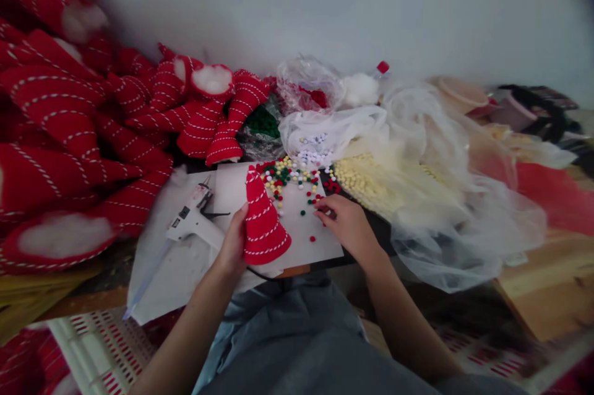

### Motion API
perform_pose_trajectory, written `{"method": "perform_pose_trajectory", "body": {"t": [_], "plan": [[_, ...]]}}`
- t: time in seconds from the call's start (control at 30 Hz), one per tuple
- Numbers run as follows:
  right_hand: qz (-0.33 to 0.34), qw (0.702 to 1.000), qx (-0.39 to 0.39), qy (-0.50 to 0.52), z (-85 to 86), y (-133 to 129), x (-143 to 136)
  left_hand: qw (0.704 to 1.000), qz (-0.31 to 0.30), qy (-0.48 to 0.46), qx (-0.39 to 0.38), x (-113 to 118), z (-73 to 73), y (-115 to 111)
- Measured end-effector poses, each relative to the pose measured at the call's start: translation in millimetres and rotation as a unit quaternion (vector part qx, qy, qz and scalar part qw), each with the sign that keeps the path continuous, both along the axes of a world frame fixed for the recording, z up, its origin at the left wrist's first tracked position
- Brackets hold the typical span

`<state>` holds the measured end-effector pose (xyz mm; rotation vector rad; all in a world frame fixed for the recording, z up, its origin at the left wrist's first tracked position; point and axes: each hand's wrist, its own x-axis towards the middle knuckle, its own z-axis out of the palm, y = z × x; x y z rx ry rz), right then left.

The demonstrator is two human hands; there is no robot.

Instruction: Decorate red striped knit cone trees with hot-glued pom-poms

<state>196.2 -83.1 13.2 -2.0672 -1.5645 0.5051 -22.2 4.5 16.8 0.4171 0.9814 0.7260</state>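
Observation:
My left hand [234, 239] is closed on the left side of a red stuffed cone [266, 228] wound with white twisted cord, its tip pointing up and away. My right hand [346, 221] is over the right part of the white paper [297, 231], thumb and fingertips pinched together at the edge of the scattered pom-poms [281, 178]. Whatever sits between those fingertips is too small to make out. The pom-poms are red, green, yellow and white. Left of the cone lies a white glue gun [195, 218], a clear glue stick poking out of its back.
Red corded cones [51, 98] stuffed with white filling are heaped on the left. At the back and right lie plastic bags [417, 135], one with yellow pom-poms [364, 178]. A white plastic basket [99, 345] stands below at left; a wooden board [552, 277] is at right.

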Motion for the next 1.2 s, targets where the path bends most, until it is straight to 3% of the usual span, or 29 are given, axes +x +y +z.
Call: {"method": "perform_pose_trajectory", "body": {"t": [0.23,0.4,0.5,0.6,0.8,1.2], "plan": [[0.085,0.995,-0.039,-0.041,-0.1,19,-20,0.999,0.0,-0.002,-0.047,4,5.6,-2],[0.093,0.983,0.138,0.074,29.1,21,-26,0.999,-0.005,-0.015,-0.043,3,-2.4,-4],[0.102,0.966,0.227,0.068,54.2,29,-36,0.999,-0.017,-0.028,-0.016,2,-11.2,-5],[0.106,0.956,0.271,0.043,67.9,43,-47,0.998,-0.029,-0.046,0.035,1,-18.3,-6],[0.103,0.948,0.295,0.067,65.1,62,-56,0.99,-0.054,-0.082,0.097,2,-26.1,-5],[0.092,0.944,0.314,0.044,62.0,63,-60,0.992,-0.049,-0.081,0.081,3,-21.6,-4]]}}
